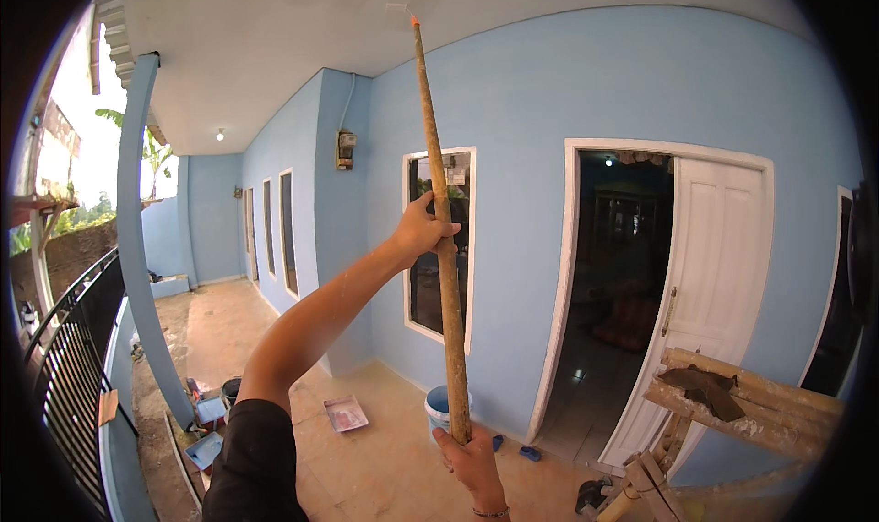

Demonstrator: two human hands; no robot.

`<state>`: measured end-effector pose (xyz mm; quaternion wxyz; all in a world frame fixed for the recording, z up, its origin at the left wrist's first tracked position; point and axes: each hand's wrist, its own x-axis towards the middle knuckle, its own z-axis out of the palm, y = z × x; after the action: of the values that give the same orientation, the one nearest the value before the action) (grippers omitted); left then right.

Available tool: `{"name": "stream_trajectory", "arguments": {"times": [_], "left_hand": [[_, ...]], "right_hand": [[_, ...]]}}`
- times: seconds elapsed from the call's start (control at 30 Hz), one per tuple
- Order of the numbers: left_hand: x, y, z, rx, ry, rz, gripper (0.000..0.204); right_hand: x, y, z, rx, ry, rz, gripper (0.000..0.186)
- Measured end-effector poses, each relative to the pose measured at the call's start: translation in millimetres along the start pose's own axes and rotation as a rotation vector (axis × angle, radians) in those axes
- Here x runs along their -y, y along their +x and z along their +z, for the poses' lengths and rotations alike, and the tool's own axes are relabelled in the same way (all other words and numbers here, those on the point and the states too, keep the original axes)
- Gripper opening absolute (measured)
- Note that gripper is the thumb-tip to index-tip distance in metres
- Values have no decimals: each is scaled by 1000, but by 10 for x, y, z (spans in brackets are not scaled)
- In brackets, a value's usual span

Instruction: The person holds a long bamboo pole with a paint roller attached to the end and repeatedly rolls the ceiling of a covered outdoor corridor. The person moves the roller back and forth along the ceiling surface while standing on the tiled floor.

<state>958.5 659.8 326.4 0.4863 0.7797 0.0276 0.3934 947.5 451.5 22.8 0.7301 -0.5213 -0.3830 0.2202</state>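
Both hands grip one long wooden pole (450, 330), set apart along its length. We see the left hand (424, 230) wrapped around its middle, arm stretched out, and the right hand (472, 461) closed around its lower end, below and slightly right of the left. The pole stands nearly upright, leaning a little left at the top. Well above the left hand it ends in an orange fitting (415, 22) and a thin pale roller frame (396, 7) near the ceiling (275, 27); we cannot tell whether that touches.

Edges: behind the left hand we note a white-framed window (426, 293) in the blue wall (517, 92). Right of both hands, a doorway (604, 293) opens beside a white door (719, 238). A light-blue bucket (437, 421) stands on the floor just beyond the right hand, partly hidden by the pole; blue slippers (530, 452) lie to that hand's right. Farther right, a bamboo trestle (783, 410) bears a brown cloth (705, 389).

Room: left of the right hand, tiled floor (311, 458) spreads around a paint-marked tray (345, 413). Farther left, the porch runs back between the wall and a blue post (137, 201), with a black railing (69, 339) outside it.
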Motion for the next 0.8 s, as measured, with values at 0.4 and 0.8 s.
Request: {"name": "stream_trajectory", "arguments": {"times": [0.4,0.8], "left_hand": [[-1196,-2242,1166,49,51,39,88],[-1400,-2962,1349,48,7,70,82]], "right_hand": [[490,-2825,-528,-131,75,53,28],[561,-3516,-362,-140,65,54,29]]}}
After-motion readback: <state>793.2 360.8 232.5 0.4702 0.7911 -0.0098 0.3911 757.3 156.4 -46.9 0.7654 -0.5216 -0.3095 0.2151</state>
